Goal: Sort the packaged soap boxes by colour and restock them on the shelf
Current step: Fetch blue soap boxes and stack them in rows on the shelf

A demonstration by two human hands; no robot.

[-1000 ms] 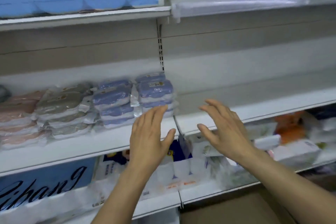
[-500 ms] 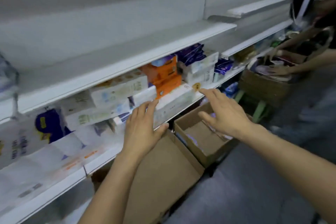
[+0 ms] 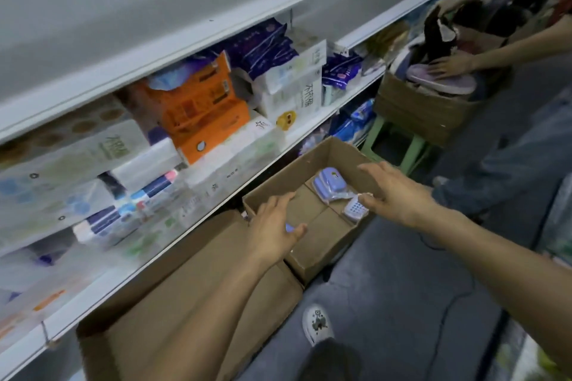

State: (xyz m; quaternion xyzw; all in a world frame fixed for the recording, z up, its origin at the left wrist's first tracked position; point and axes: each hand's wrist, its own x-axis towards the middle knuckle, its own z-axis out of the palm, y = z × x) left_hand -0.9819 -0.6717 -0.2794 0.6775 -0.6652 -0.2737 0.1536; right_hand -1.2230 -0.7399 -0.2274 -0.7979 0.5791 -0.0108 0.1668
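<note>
**Both hands reaching into the supply carton for the remaining purple soap packs**

The person is leaning over an open cardboard box (image 3: 312, 219) sitting on the floor beside the shelf (image 3: 216, 201). Two wrapped purple soap packs are lying in the box's far right corner: the larger purple pack (image 3: 328, 183) against the back wall, and a smaller lilac pack (image 3: 356, 210) just beside it, touching the right wall. The larger pack's long axis is running roughly from back wall toward the person, slightly slanted. The right hand (image 3: 399, 192) is hovering above that corner, fingers spread and straight, grasping nothing; its fingertips are lying just right of the lilac pack, so it is the nearer hand. The left hand (image 3: 272, 226) is hanging over the box's near-left rim, fingers relaxed and empty. A sliver of purple is showing under its thumb, possibly a third pack, though blur is making this uncertain. The coming grasp is likely calling for the right hand to be dropping down and leftward onto the packs.
</note>
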